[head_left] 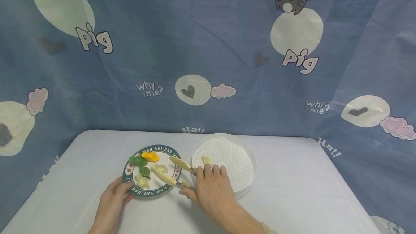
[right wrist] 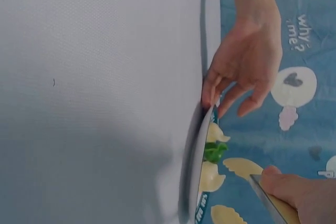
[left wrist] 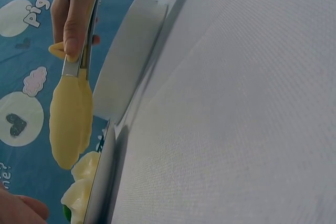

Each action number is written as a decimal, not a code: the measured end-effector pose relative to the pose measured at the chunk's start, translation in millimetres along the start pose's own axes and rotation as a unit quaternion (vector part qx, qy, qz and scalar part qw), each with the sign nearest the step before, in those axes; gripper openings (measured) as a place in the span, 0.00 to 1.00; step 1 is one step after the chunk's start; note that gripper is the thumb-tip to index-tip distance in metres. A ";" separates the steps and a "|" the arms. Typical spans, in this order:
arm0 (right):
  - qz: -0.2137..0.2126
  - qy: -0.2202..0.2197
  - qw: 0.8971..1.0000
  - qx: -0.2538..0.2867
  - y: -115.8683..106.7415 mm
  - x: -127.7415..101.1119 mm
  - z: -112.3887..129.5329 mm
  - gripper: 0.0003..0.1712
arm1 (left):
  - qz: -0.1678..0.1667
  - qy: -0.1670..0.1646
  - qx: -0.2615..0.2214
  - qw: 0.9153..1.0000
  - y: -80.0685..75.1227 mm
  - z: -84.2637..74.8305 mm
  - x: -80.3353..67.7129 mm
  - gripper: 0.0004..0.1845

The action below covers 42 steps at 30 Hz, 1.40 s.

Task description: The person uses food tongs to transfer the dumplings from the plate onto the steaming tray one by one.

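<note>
My left hand (head_left: 112,198) pinches the near-left rim of a round plate (head_left: 155,193) with a green lettered border. My right hand (head_left: 214,190) grips a pair of tongs (head_left: 166,178) with pale yellow heads, spread apart over the plate's right half. Between and beneath those heads sits a pale dumpling (head_left: 161,168). Another dumpling (head_left: 142,181) lies at the plate's near left. Two green pieces, one a leafy piece (head_left: 138,160) at the rim, and a yellow-orange piece (head_left: 150,156) share the plate. In the left wrist view, the tong heads (left wrist: 68,124) hang just above the dumplings (left wrist: 81,192).
Right of the plate stands a white round tray (head_left: 248,154) with a raised wall and perforated bottom. A pale dumpling (head_left: 207,160) lies inside it, at its left, partly behind my right hand. A blue printed cloth (head_left: 227,46) hangs behind the white-covered table (head_left: 292,190).
</note>
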State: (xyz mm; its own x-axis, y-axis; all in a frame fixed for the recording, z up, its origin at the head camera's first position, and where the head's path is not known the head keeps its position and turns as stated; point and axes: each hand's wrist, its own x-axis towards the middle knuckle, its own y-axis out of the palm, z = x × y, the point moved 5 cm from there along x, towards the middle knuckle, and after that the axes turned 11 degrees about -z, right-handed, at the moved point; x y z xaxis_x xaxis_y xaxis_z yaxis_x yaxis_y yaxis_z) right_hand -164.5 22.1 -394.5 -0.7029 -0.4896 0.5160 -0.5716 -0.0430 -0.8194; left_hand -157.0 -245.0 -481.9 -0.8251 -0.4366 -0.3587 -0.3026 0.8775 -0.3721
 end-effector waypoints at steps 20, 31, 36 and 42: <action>0.040 -0.011 0.999 -0.010 19.0 7.3 21.4 0.41 | -0.005 -0.004 0.010 1.000 0.7 3.9 -0.8 0.45; 0.017 -0.023 1.000 -0.015 20.0 9.5 23.2 0.39 | 0.003 0.004 0.000 1.000 -0.3 0.1 -0.5 0.45; 0.011 -0.023 0.999 -0.023 21.2 9.3 23.6 0.38 | 0.005 0.003 -0.006 1.000 -0.4 -0.1 -0.7 0.45; 0.013 -0.025 0.999 -0.027 21.6 9.2 23.8 0.37 | 0.000 -0.002 -0.005 1.000 -0.1 -0.2 -0.8 0.45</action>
State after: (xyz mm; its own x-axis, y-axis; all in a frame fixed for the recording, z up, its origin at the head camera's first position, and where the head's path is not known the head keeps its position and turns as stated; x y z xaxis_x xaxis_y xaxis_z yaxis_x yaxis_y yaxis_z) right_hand -173.2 -4.1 -413.4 -0.6969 -0.5323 0.4806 -0.5766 0.0173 -0.8168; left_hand -156.4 -244.6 -481.4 -0.8236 -0.4372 -0.3613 -0.3078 0.8796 -0.3628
